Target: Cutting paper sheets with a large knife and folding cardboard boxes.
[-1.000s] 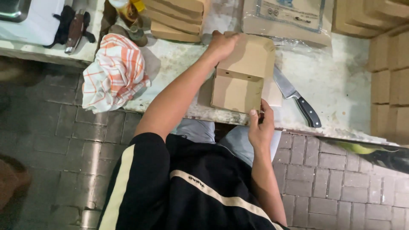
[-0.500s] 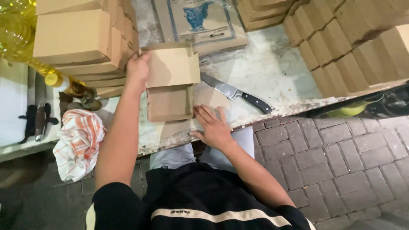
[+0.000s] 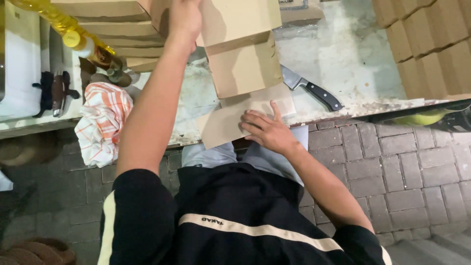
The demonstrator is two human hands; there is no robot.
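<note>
Cardboard box blank (image 3: pixel 243 59) is seen lying unfolded on the worktop (image 3: pixel 353 64), its long axis running away from the body. Its far end is gripped by the left hand (image 3: pixel 184 19), fingers closed over the edge. Its near flap, overhanging the worktop edge, is pressed flat by the right hand (image 3: pixel 265 130), fingers spread open. A knife (image 3: pixel 311 88) lies just beside, to the right.

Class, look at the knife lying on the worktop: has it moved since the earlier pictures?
No. The knife lies at the same spot beside the cardboard box, blade toward it, near the worktop edge; only the head camera shifted.
</note>
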